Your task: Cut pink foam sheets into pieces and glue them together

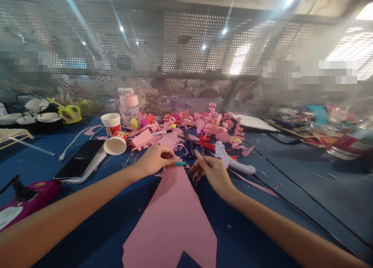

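A large pink sheet of paper or foam lies in front of me, wide at the near end and narrowing away from me, with a notch in its near edge. My left hand pinches its far end, the teal-nailed thumb lying across the top. To the right of that end hovers my right hand, fingers loosely bent and apart, with nothing visible in them. Just beyond its fingertips rest scissors with dark blue handles. Close by on the right lies a white glue gun, its black cord trailing to the right.
A heap of pink cut pieces spreads along the back. Left of me are paper cups, a black phone and a magenta power strip. A clear jar stands behind. Plastic-wrapped things sit at right.
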### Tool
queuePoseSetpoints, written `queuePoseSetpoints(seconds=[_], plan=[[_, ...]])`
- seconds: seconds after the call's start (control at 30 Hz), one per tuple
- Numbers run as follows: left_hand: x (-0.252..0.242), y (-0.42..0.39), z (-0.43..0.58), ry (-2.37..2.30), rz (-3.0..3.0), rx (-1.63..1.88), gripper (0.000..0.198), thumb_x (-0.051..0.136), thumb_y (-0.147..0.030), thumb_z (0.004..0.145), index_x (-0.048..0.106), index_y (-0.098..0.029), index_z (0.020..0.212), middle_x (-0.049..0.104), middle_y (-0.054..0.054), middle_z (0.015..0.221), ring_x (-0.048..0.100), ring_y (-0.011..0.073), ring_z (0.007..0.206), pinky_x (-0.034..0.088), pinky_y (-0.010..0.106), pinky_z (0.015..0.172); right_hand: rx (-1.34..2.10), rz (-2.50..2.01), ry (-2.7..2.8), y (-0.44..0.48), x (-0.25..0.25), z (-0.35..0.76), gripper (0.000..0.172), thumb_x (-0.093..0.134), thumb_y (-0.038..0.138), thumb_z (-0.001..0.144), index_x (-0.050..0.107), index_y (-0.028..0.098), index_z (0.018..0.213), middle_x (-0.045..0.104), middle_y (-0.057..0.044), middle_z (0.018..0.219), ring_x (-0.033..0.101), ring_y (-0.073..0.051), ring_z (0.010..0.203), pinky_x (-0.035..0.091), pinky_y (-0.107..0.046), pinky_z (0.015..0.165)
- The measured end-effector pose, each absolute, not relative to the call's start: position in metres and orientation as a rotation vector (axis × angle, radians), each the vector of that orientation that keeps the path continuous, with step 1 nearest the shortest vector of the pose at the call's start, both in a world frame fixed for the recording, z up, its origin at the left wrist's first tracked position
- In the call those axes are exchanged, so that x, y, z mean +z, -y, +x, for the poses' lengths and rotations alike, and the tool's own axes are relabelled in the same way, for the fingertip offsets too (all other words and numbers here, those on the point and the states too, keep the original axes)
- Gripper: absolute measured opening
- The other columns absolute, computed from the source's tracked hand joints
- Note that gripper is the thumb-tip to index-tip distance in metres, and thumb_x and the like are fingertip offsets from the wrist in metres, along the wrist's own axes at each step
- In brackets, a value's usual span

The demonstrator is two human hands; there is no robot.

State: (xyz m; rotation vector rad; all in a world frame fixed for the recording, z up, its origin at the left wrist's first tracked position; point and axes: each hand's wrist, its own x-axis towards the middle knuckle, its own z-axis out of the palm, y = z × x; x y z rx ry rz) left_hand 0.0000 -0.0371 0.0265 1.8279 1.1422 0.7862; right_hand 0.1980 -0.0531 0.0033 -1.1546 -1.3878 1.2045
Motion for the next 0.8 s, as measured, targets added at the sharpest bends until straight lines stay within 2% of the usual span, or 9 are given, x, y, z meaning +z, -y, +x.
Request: queuePoseSetpoints(seconds=[0.1,0.2,0.27,0.33,0.43,0.5,0.57,0.67,0.8], plan=[[0.029,0.036,-0.002,-1.125,1.830,0.797,0.034,0.067,-0.047,0.062,0.062,-0.014,0.064,0.056,-0.001,0.057,0.051,0.0115,0.054,0.038,0.022,0.051,1.338,-1.056,1.349,0.058,0.007,0.194,0.053,0.049,0.067,0.067,0.060,0.016,0.064,0.064,-0.006,0.065,0.058,-0.013,0.053,0.047,-0.024,0.047],[0.033,0.036,-0.004,-1.123,1.817,0.793,0.036,0.066,-0.049,0.061,0.059,-0.014,0.060,0.051,-0.003,0.052,0.046,0.0095,0.050,0.035,0.020,0.047,1.483,-1.022,1.402,0.064,0.009,0.186,0.045,0.065,0.057,0.060,0.062,0.015,0.075,0.063,-0.002,0.067,0.057,-0.011,0.057,0.045,-0.021,0.050],[0.035,0.035,-0.006,-1.120,1.805,0.796,0.037,0.066,-0.050,0.061,0.057,-0.014,0.060,0.049,-0.004,0.052,0.045,0.0092,0.050,0.034,0.020,0.045,1.538,-1.047,1.457,0.066,0.010,0.182,0.040,0.076,0.046,0.050,0.061,0.014,0.070,0.059,0.002,0.061,0.054,-0.008,0.053,0.042,-0.019,0.049],[0.035,0.034,-0.008,-1.126,1.790,0.808,0.037,0.067,-0.050,0.060,0.056,-0.015,0.063,0.050,-0.004,0.055,0.047,0.0098,0.051,0.035,0.020,0.046,1.534,-1.065,1.462,0.067,0.009,0.179,0.037,0.079,0.040,0.048,0.060,0.014,0.066,0.058,0.003,0.059,0.052,-0.007,0.052,0.041,-0.019,0.048],[0.033,0.033,-0.010,-1.176,1.735,0.781,0.040,0.071,-0.047,0.056,0.054,-0.015,0.071,0.055,-0.003,0.058,0.051,0.0116,0.053,0.038,0.022,0.049,1.477,-1.048,1.406,0.064,0.007,0.179,0.035,0.070,0.045,0.060,0.061,0.015,0.076,0.060,0.001,0.064,0.056,-0.011,0.057,0.044,-0.021,0.049],[0.033,0.033,-0.012,-1.208,1.705,0.756,0.045,0.074,-0.046,0.053,0.049,-0.016,0.077,0.058,-0.002,0.059,0.054,0.0125,0.053,0.039,0.022,0.050,1.426,-1.017,1.414,0.061,0.006,0.179,0.036,0.066,0.046,0.066,0.061,0.015,0.083,0.062,-0.003,0.072,0.059,-0.015,0.067,0.048,-0.025,0.054],[0.032,0.034,-0.013,-1.235,1.697,0.754,0.051,0.075,-0.045,0.051,0.044,-0.018,0.082,0.060,-0.002,0.060,0.055,0.0134,0.053,0.039,0.023,0.050,1.298,-1.035,1.470,0.058,0.004,0.179,0.034,0.063,0.044,0.069,0.060,0.015,0.085,0.063,-0.006,0.077,0.060,-0.017,0.073,0.050,-0.027,0.058],[0.034,0.036,-0.013,-1.275,1.697,0.752,0.057,0.076,-0.044,0.051,0.040,-0.018,0.087,0.062,-0.002,0.061,0.058,0.0149,0.055,0.039,0.023,0.050,0.878,-1.165,1.644,0.057,0.004,0.181,0.023,0.057,0.039,0.075,0.057,0.016,0.080,0.061,-0.006,0.074,0.058,-0.016,0.066,0.047,-0.026,0.054],[0.038,0.039,-0.011,-1.291,1.684,0.770,0.058,0.076,-0.041,0.053,0.040,-0.018,0.092,0.064,-0.002,0.062,0.061,0.0170,0.060,0.040,0.023,0.052,0.390,-1.101,2.016,0.064,0.012,0.184,0.004,0.052,0.021,0.075,0.052,0.018,0.074,0.056,-0.003,0.069,0.053,-0.013,0.062,0.043,-0.024,0.054]])
